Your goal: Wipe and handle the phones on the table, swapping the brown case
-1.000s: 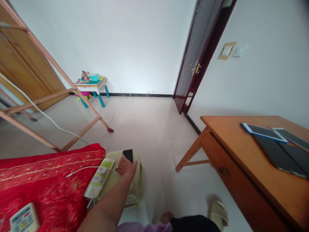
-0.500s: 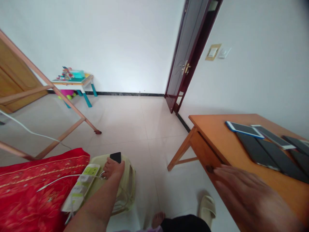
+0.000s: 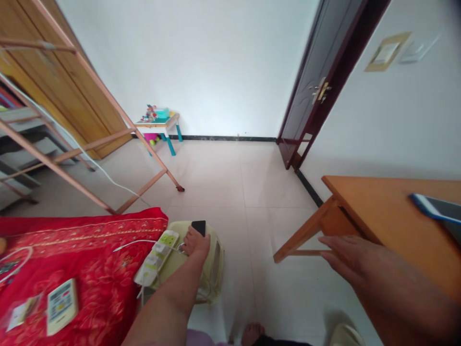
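My left hand (image 3: 196,244) is closed on a small dark smartphone (image 3: 199,227), over the top of a pale yellow-green stool (image 3: 212,266). Its fingertips are partly hidden. By that hand a white charging cable (image 3: 135,243) runs out to the left, across a power strip (image 3: 157,257) with plugs in it. My right hand (image 3: 363,264), a little blurred, is held with fingers stretched out beside the front edge of a wooden desk (image 3: 382,206). Nothing shows in it. A blue-edged phone (image 3: 437,209) lies on the desk at the right border.
A red patterned bedspread (image 3: 104,274) on the left carries a white remote control (image 3: 62,306). Behind it stands a wooden frame (image 3: 118,113). A small children's table (image 3: 158,127) with toys is by the far wall, and a dark door (image 3: 313,81) at the right. A slipper (image 3: 345,336) lies below.
The view has swung left, so the desk's phones have mostly left the picture and more bedspread shows. My left hand stays on the phone. My right hand remains outstretched by the desk edge.
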